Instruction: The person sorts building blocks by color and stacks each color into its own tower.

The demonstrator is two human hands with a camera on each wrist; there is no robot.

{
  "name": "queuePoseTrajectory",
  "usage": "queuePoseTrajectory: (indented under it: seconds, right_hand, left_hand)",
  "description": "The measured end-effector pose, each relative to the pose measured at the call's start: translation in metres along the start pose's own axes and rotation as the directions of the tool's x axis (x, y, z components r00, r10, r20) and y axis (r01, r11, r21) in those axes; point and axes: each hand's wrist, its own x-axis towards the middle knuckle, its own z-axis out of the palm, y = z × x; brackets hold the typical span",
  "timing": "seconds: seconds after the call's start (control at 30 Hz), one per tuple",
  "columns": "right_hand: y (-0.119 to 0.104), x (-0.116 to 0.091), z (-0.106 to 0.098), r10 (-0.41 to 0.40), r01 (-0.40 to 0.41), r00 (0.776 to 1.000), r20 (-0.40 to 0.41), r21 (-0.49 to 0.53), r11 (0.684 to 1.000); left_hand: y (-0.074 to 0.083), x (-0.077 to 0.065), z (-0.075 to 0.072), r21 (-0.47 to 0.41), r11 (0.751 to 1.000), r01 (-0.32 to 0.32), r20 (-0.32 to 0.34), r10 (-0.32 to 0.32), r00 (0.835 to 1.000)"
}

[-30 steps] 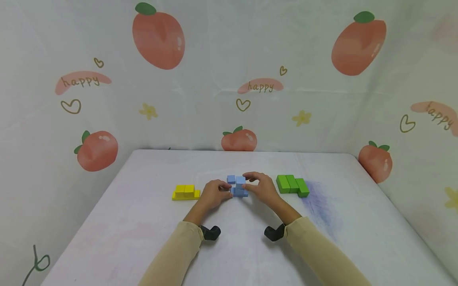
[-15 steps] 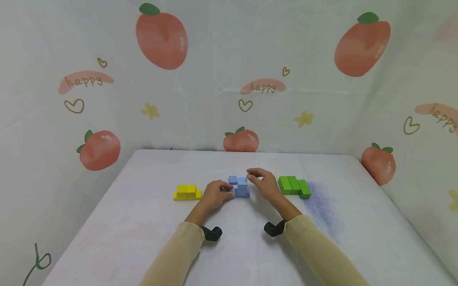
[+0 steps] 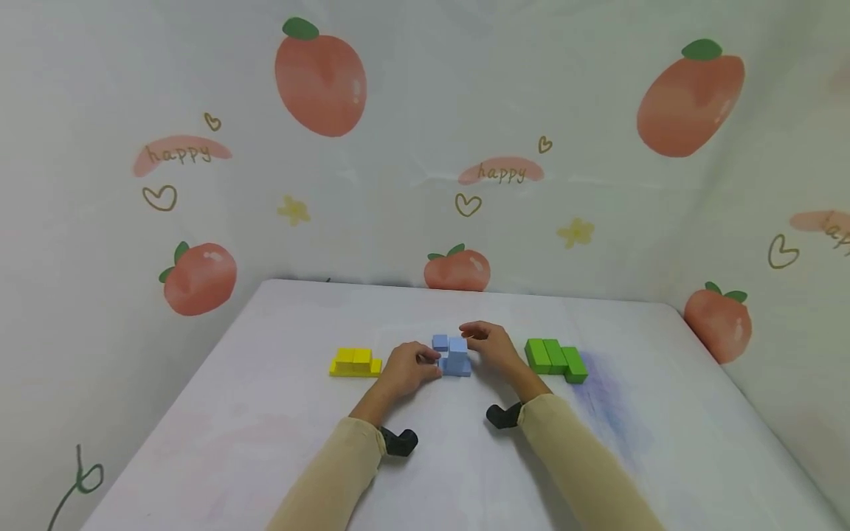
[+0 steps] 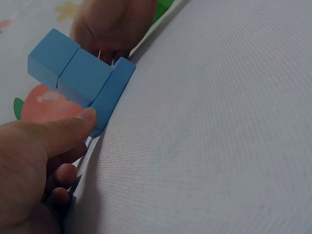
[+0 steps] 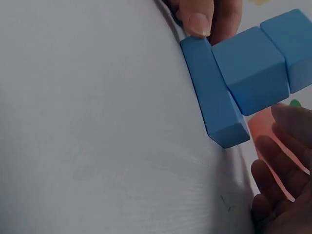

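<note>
Two blue cubes [image 4: 87, 75] stand one on the other on a flat, long blue block [image 3: 462, 372], the base on the white table. My left hand [image 3: 404, 371] pinches the left end of that base, its thumb on the front side in the left wrist view and fingers behind. Just right of the stack is my right hand [image 3: 494, 348], fingers loosely bent and nothing held. In the right wrist view its thumb [image 5: 292, 119] is close to the upper cubes; whether it touches them I cannot tell. A loose small blue block [image 3: 440, 342] lies behind the stack.
Yellow blocks [image 3: 355, 361] form a low stepped build left of my left hand. Green blocks [image 3: 555, 360] lie side by side to the right of my right hand. A cloth backdrop printed with fruit [image 3: 457, 271] rises behind the table.
My right hand has let go of the top blue cube, lifted off it, then come down again beside the stack. My left hand keeps its place at the base. The head view has shifted slightly.
</note>
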Motion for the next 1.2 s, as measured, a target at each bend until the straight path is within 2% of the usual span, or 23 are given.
queuePoseTrajectory:
  seconds: [0.17, 0.33, 0.57, 0.8, 1.07, 1.2]
  right_hand:
    - [0.003, 0.006, 0.003, -0.019, 0.020, 0.999, 0.038, -0.042, 0.999]
    - [0.002, 0.011, 0.006, -0.001, 0.008, 0.997, 0.071, -0.097, 0.995]
    - [0.001, 0.016, 0.010, 0.018, 0.002, 0.996, 0.087, -0.234, 0.972]
    - [0.000, 0.020, 0.012, -0.040, 0.075, 0.993, 0.114, -0.314, 0.947]
    - [0.000, 0.021, 0.012, -0.070, 0.102, 0.992, 0.103, -0.345, 0.933]
    - [0.001, 0.021, 0.010, -0.053, 0.075, 0.995, 0.080, -0.311, 0.947]
  left_hand:
    - [0.001, 0.000, 0.002, 0.013, 1.000, -0.006, -0.009, 0.006, 1.000]
    - [0.001, -0.001, 0.001, 0.019, 1.000, -0.023, -0.016, 0.023, 1.000]
    - [0.002, 0.000, 0.001, 0.011, 1.000, -0.021, -0.012, 0.021, 1.000]
    - [0.003, 0.000, 0.001, 0.010, 1.000, -0.003, -0.016, 0.003, 1.000]
    - [0.002, 0.001, 0.002, 0.004, 1.000, -0.015, -0.013, 0.015, 1.000]
    - [0.002, 0.000, 0.000, 0.003, 1.000, -0.018, -0.011, 0.018, 1.000]
